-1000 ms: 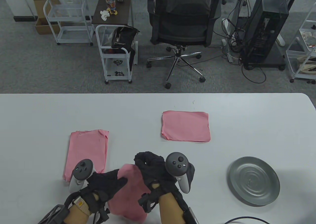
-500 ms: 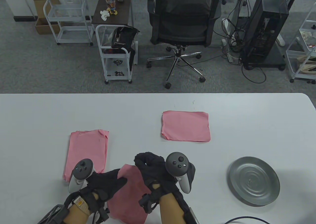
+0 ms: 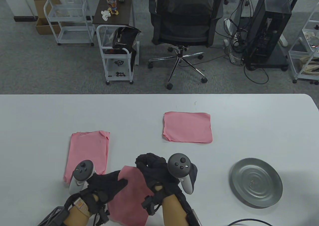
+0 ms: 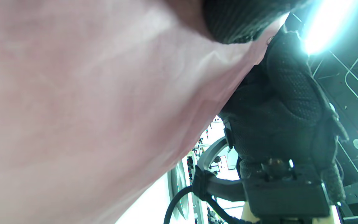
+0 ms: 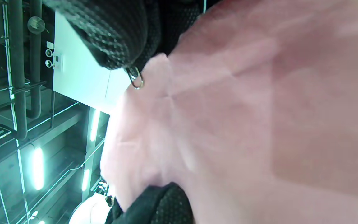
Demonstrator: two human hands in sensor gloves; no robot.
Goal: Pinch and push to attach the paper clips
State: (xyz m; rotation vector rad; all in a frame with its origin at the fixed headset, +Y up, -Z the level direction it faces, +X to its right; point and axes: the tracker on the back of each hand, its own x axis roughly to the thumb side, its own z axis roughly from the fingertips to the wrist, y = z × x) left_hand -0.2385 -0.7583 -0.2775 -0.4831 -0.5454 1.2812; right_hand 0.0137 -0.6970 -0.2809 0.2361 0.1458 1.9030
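A pink paper sheaf is held tilted above the table's near edge between both hands. My left hand grips its left upper edge. My right hand pinches a silver paper clip at the sheaf's top corner; the right wrist view shows the clip's loop touching the paper's edge. In the left wrist view the pink sheaf fills the frame, with a left fingertip on it and the right hand behind.
A pink stack lies to the left of the hands, another pink stack lies at mid-table. A round metal dish with one clip sits at the right. A black cable runs along the near edge.
The sheaf has sharpened from blurred to still and shifted slightly. Both hands stay almost in place.
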